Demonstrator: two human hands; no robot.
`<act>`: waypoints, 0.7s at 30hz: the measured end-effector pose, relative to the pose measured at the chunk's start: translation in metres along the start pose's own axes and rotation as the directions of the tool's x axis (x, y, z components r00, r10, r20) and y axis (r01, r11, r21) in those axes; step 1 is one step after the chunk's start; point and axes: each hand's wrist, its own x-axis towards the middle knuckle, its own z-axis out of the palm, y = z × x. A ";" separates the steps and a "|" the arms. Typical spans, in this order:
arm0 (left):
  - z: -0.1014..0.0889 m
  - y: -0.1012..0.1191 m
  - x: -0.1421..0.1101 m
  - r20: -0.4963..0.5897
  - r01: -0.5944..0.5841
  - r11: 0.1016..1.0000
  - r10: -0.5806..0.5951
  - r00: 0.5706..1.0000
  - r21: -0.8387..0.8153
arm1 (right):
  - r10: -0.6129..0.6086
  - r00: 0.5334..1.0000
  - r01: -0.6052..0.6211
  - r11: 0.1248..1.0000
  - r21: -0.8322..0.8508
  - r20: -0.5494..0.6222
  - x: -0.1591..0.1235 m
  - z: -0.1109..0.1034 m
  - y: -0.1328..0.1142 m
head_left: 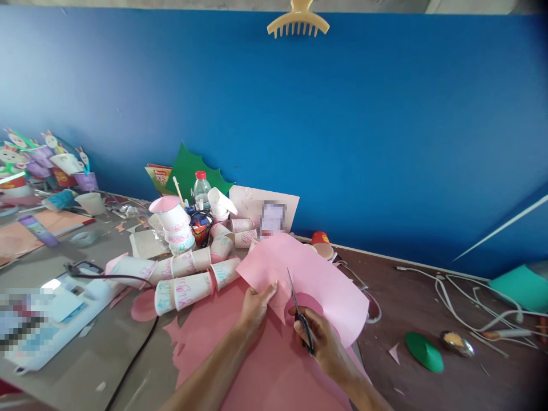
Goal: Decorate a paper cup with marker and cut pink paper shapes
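Note:
My left hand [257,305] pinches the lower left edge of a sheet of pink paper [329,279], thumb on top. In my right hand [321,334] is a pair of black-handled scissors [303,328], the fingers wrapped round the handles. Their blades point up and away, lying against the pink sheet just right of my left thumb. A pointed flap of the sheet hangs down between the two hands. Beneath both hands a larger darker pink sheet [226,365] covers the table, its left edge cut ragged.
Decorated paper cups [192,291] lie stacked on their sides at the left, near a bottle with a red cap [201,185]. A black cable [132,359] crosses the table. On the right are a green paper cone [423,352] and white cables [454,291]. A blue partition [342,125] stands behind.

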 end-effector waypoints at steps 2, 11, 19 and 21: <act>0.000 0.000 0.000 0.009 -0.005 1.000 0.006 1.000 -0.007 | -0.006 1.000 0.006 1.000 0.000 -0.003 -0.001 0.001 0.000; 0.001 0.003 0.000 0.041 -0.006 0.999 0.008 0.999 -0.048 | -0.038 0.999 0.038 0.999 -0.015 0.006 0.000 0.000 0.005; 0.001 0.001 0.002 0.056 -0.017 0.997 0.021 0.998 -0.073 | -0.014 1.000 0.014 1.000 -0.014 -0.001 -0.001 0.002 0.004; -0.001 0.001 0.002 0.054 -0.011 0.998 0.014 0.998 -0.063 | -0.023 1.000 0.023 1.000 -0.010 -0.001 -0.002 0.003 0.005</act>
